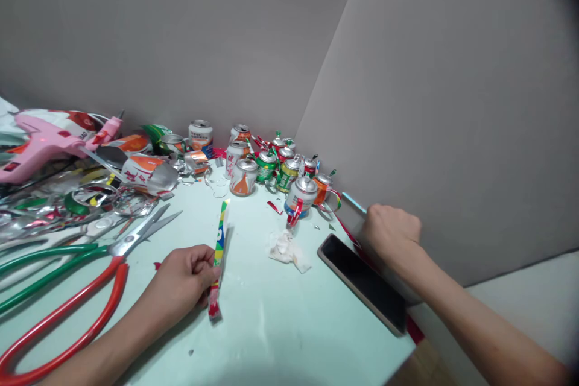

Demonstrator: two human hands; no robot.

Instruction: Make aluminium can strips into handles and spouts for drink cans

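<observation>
My left hand (187,274), resting low over the table, pinches a narrow strip (220,238) of printed can metal, green, yellow and blue above and red at its lower end. My right hand (392,229) is a closed fist beyond the table's right edge, near the grey wall. A thin pale-blue edge (354,202) shows beside its knuckles; what the fist holds is hidden. Between the hands lie a crumpled white tissue (289,250) and a small silver can teapot (302,196) with a red spout.
Large scissors (108,283) with red and green handles lie open at left. Behind them are a pink glue gun (54,142) and heaped can scraps (90,193). Several small cans and can pots (266,166) stand at the back. A dark phone (364,283) lies near the right edge.
</observation>
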